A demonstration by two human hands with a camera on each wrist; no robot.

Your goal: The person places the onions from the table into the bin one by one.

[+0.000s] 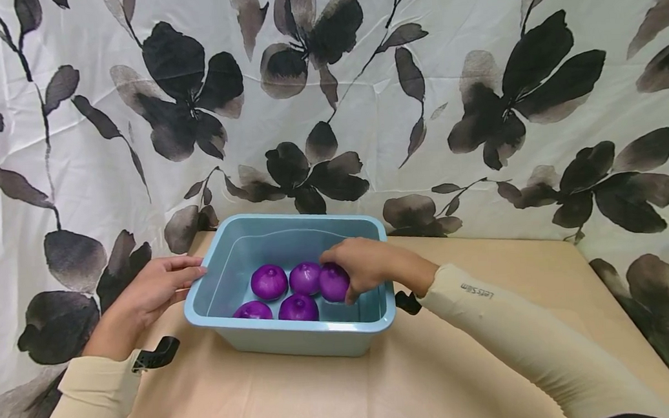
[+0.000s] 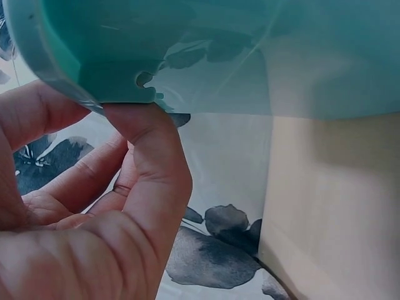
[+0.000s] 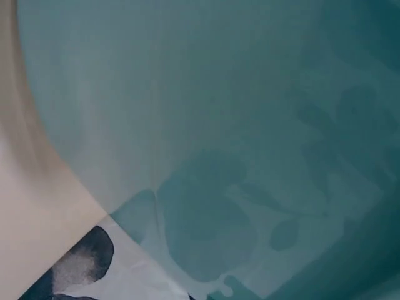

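Purple onion (image 1: 334, 283): one of five in a light-blue tub (image 1: 287, 330), at the tub's right side; gripped from above by the curled fingers of the right hand (image 1: 362, 266). Judged firm, light, smooth-skinned and liable to slip; best taken around its widest part. The tub is set near the table's (image 1: 301, 399) back edge. Its left rim is touched by the left hand (image 1: 150, 292), fingers relaxed.

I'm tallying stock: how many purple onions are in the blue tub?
5. In the blue tub: back row left, middle, right one gripped by the right hand; front left, front middle. The hand may hide more.
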